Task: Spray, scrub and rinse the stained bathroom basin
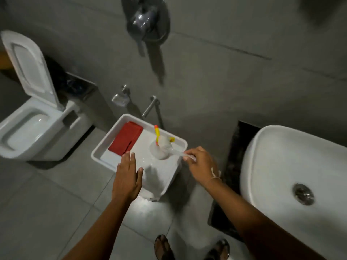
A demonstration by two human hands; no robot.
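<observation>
While the basin [293, 166] sits at far right, the tray [105, 147] holds a red cloth [125, 138] and brush [161, 149]. Left hand [127, 177] hovers flat, fingers spread, empty; right hand [200, 164] pinches the brush's clear handle, head pointing away leftward.

Dim overall, grey cast. Brightest patch on floor tile [150, 205] below white tray [105, 147], with glare. Soft hand shadow across tray surface. Long shadow under wall valve [146, 21]. Wide-angle bending at edges; basin [272, 147] stretched. General softness, motion blur toward upper corners.
</observation>
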